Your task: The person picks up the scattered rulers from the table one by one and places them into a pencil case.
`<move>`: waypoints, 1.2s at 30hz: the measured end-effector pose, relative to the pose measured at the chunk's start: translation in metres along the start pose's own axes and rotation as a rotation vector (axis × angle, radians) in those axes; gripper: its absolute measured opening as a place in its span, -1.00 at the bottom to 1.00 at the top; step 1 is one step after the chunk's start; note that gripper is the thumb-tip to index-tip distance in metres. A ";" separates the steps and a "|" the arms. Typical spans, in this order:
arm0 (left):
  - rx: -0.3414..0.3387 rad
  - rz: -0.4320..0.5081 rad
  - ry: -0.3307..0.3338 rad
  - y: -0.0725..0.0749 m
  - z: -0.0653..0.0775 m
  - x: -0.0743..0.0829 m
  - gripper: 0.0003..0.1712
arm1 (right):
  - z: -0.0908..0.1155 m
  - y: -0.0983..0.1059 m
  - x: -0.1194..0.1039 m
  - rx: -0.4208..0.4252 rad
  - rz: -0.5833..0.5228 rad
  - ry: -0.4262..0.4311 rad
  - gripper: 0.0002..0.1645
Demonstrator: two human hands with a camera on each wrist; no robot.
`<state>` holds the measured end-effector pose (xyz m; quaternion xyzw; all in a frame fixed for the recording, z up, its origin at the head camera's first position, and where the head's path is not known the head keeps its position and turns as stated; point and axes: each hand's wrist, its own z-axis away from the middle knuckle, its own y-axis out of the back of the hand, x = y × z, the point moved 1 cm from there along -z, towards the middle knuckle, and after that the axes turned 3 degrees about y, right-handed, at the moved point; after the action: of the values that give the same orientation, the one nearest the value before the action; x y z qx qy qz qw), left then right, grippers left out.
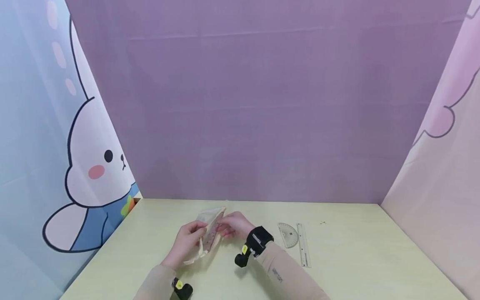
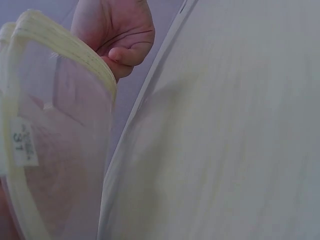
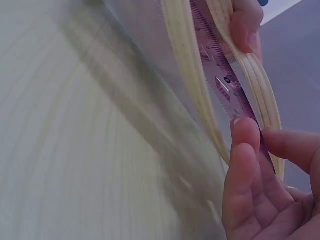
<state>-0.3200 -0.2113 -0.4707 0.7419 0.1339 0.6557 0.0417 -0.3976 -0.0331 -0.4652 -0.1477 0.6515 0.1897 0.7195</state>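
The pink template (image 1: 211, 237) sits at the open mouth of the clear pouch (image 2: 75, 130), left of the lower middle of the head frame, held up over the counter (image 1: 356, 250). Its long axis slants from upper right to lower left there, running along the mouth rather than across it. In the right wrist frame it comes down from the top middle toward the lower right, between two bands of cream edging (image 3: 187, 65).

The right hand (image 1: 235, 225) is the nearer one: it pinches the template's near end, thumb on one side and fingertips on the other, so for this hand the rest of the template lies toward the top of its wrist frame. The left hand (image 1: 187, 239) grips the pouch by its edge on the left side of the head frame; whether its fingers also touch the template cannot be told.

Right of the hands, well apart from the pouch, a clear protractor (image 1: 288, 234) and a straight ruler (image 1: 303, 246) lie close beside each other, the ruler's length running nearly up and down the frame.
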 end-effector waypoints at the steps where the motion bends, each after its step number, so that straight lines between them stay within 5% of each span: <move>1: 0.001 0.001 0.003 0.000 0.000 0.000 -0.85 | -0.001 -0.001 0.000 0.001 0.006 0.000 -0.74; 25: 0.000 0.053 0.017 -0.001 0.002 0.003 -0.84 | -0.007 -0.016 -0.004 0.034 0.169 0.041 -0.86; 36: 0.005 0.042 0.019 -0.001 0.002 0.002 -0.84 | 0.001 -0.020 -0.013 0.110 0.417 0.130 -0.85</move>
<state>-0.3181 -0.2097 -0.4690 0.7385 0.1202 0.6630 0.0246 -0.3884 -0.0513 -0.4533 0.0180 0.7223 0.2888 0.6282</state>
